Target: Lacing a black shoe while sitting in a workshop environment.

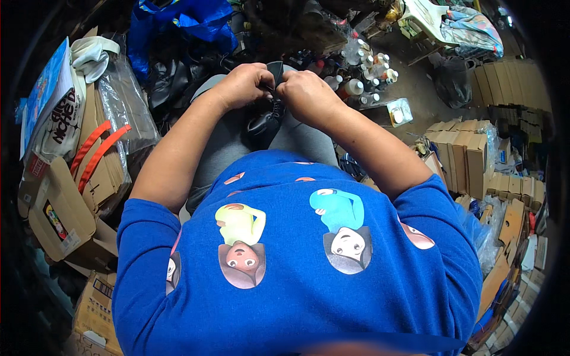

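Left grip (244,85) + right grip (307,95) clamped on black shoe (268,117) | glossy rounded toe (259,128) | thin laces (277,108)

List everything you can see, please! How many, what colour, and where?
Shoe: one, black, at both hands
Bottles: many, mostly white or clear, upper right
Chair: one, whitish, upper right
Large bag: one, blue, upper left
Plastic bag: one, black, upper right
Strips: two, orange, left
Cardboard: many pieces, brown, both sides
Shirt: one, blue, worn
Trousers: one pair, grey, worn
Hands: two, left and right, bare, upper middle
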Demonstrator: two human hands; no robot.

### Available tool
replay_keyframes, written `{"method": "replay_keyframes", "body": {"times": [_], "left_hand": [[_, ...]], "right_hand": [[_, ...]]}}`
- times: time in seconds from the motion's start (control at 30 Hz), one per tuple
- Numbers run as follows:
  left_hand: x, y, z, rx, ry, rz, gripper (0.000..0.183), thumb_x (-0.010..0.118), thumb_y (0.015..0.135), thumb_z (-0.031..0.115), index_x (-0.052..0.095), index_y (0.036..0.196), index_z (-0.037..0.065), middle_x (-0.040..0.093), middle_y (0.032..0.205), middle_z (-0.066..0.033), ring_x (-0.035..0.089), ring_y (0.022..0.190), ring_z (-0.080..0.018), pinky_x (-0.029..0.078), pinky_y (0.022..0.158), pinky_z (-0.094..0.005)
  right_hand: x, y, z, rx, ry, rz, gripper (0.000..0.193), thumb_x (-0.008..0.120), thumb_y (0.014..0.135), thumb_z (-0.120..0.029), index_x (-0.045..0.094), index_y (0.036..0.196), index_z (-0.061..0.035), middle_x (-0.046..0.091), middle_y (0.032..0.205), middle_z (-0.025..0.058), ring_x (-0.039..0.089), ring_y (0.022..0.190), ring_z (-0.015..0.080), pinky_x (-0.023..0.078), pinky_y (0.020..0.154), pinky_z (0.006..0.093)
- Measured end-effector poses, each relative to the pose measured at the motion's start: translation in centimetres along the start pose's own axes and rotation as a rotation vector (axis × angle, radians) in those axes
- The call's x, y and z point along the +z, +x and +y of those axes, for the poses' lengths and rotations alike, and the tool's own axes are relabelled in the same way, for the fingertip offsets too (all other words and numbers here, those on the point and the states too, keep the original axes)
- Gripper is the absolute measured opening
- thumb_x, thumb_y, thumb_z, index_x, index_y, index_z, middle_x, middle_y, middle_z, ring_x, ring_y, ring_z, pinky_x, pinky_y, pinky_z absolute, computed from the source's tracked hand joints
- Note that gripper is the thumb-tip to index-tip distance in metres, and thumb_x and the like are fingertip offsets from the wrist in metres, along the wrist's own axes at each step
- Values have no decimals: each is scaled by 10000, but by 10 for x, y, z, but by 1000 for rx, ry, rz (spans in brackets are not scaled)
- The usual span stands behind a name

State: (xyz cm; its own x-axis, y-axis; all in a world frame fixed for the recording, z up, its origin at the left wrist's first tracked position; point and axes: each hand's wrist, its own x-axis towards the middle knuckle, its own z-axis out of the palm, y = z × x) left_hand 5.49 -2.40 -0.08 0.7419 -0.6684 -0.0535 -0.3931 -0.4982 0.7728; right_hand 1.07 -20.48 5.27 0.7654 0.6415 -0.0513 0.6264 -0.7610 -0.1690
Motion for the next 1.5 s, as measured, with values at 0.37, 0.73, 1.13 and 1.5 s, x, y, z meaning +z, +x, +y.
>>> {"method": "replay_keyframes", "body": {"times": [0.37,0.73,1.13,1.5], "left_hand": [[12,-41,19,62,167,597,577,752,689,148,525,1206,30,632,1037,-145,603,981,-320,483,828,-363],[-51,-96,-20,-370,-366,325,339,527,928,314,573,771,17,556,824,-61,576,781,-167,447,756,-301],[-12,-46,-8,-289,-1785,687,471,437,968,343,311,557,150,238,505,24,215,454,-111,271,551,-277],[-18,-52,-20,-417,-1668,703,483,457,959,332,295,534,167,233,477,40,204,422,-101,277,537,-276]], "right_hand": [[10,-5,46,343,1063,-336,311,604,879,-307,669,1002,-29,636,900,40,574,763,102,471,689,278],[66,-19,71,276,574,543,207,653,793,-218,620,749,-18,603,907,111,596,842,269,457,789,334],[47,-42,30,472,2221,350,449,358,985,-393,363,622,-130,283,548,-7,287,509,136,357,639,344],[46,-87,70,593,2067,455,438,360,985,-326,313,594,-133,228,509,-17,205,465,113,296,569,311]]}}
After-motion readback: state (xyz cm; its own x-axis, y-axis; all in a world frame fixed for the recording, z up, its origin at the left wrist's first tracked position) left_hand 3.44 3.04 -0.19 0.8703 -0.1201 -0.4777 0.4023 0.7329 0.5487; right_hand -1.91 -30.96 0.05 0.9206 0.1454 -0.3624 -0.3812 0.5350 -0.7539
